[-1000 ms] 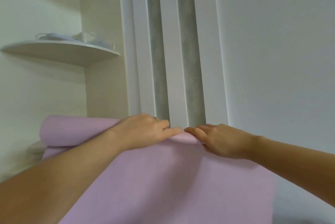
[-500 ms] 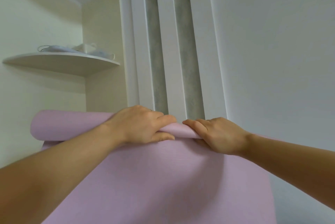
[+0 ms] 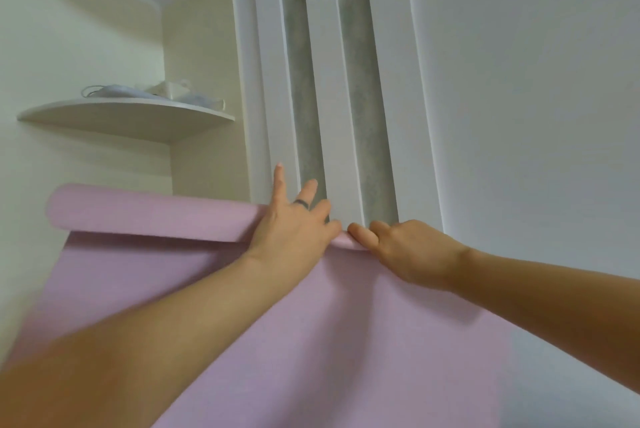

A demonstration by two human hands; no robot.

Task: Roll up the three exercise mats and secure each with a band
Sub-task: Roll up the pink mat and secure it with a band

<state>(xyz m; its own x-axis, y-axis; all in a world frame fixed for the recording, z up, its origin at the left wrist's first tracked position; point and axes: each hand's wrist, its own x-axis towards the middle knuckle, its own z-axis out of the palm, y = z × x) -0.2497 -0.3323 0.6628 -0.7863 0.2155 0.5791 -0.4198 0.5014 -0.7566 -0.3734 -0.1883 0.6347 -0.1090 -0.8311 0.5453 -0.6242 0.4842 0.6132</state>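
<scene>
- Mat [image 3: 311, 341] runs off the bottom edge; its roll's right end is hidden under the right hand [image 3: 412, 251].
- Left forearm [image 3: 104, 358] blurred, cut off bottom-left.
- White things [image 3: 152, 93] on the shelf [image 3: 138, 122]: unidentifiable.

Left: cream wall [image 3: 69, 46] carrying a curved white corner shelf [image 3: 131, 119], pale items [image 3: 145, 93] lying on top. Centre: white vertical trim [image 3: 332, 81] with two mottled grey strips [image 3: 301, 81]. Right: plain white wall [image 3: 519, 81], soft even light.

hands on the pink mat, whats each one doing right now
Left hand: open, fingers straight, pressing on the rolled part of the pink mat.
Right hand: closed, fingers curled, gripping the same roll.
</scene>
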